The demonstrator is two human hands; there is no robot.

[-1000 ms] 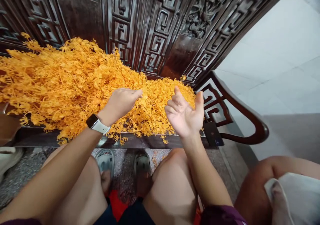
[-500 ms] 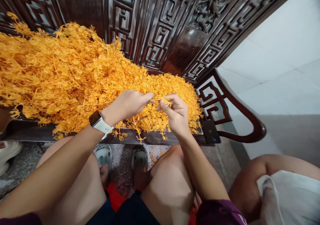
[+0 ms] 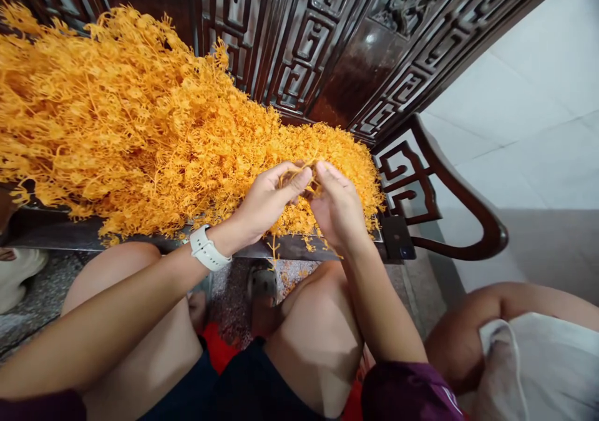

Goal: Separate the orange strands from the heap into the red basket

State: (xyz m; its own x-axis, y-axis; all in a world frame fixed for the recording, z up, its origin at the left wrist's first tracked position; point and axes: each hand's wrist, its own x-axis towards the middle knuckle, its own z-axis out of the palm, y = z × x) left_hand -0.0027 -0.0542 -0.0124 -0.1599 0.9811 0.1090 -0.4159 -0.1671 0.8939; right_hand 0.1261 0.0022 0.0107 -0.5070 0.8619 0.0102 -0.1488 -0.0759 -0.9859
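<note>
Both hands meet over the right part of a big heap of orange, thin-branched plastic-looking sprigs [image 3: 154,128]. My left hand [image 3: 274,196], with a white watch strap [image 3: 208,251] on its wrist, pinches a thin orange sprig [image 3: 296,173] between thumb and fingers. Opposite it, my right hand [image 3: 339,203] has its thumb and fingertips closed on the same strands, which run between the two hands. Part of the held sprig is hidden behind the fingers. Below the hands, a loose sprig [image 3: 274,249] hangs over the seat's front edge.
The heap lies on a dark carved wooden bench [image 3: 60,237] with a latticed back [image 3: 299,65] and a curved armrest [image 3: 461,203]. A dark phone [image 3: 397,239] lies at the seat's right end. Another person's knee [image 3: 468,321] is at the right. Orange bits dot the floor.
My left hand has turned and come closer to my right, its watch face rolling out of sight. My right hand has rotated, its fingers now pointing up. The view has shifted slightly.
</note>
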